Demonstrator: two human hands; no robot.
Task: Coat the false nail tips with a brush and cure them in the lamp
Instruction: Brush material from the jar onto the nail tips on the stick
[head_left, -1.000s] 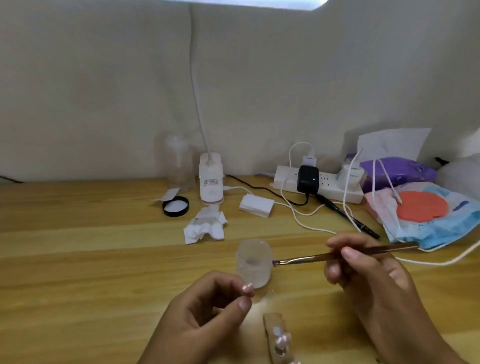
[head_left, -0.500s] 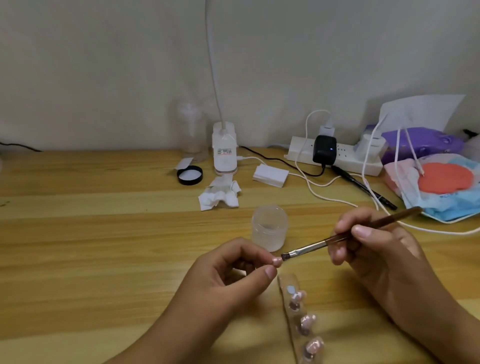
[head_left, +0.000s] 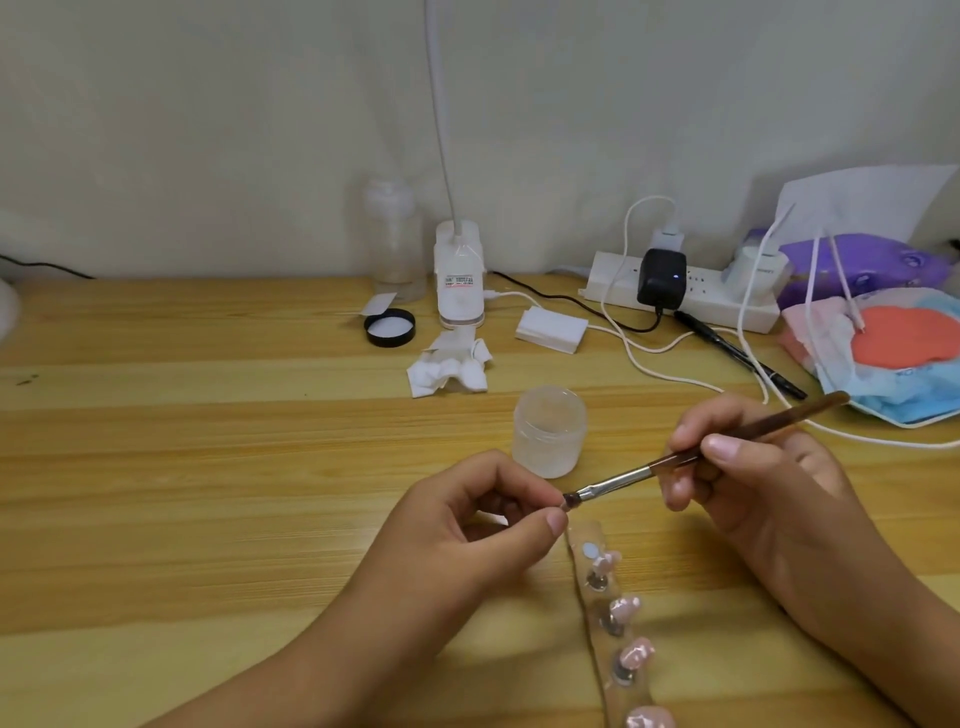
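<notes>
My left hand (head_left: 467, 525) pinches a small false nail tip between thumb and forefinger; the tip itself is almost hidden by the fingertips. My right hand (head_left: 748, 478) grips a brown-handled brush (head_left: 691, 457) like a pen, its bristles touching the tip at my left fingertips. A clear strip holder (head_left: 597, 613) lies on the wooden table below the hands, carrying several pink nail tips on small stands. A frosted open jar (head_left: 549, 431) stands just behind the hands.
A white gooseneck lamp (head_left: 459, 275) stands at the back, beside a clear bottle (head_left: 395, 244). Near it lie a black lid (head_left: 389, 327), crumpled tissue (head_left: 449, 366) and a white box (head_left: 551, 328). A power strip (head_left: 675, 291), cables, a black pen (head_left: 743, 358) and packets crowd the right.
The brush went from the jar's side down to the nail tip at my left fingertips. The view tilted down, showing more of the strip holder.
</notes>
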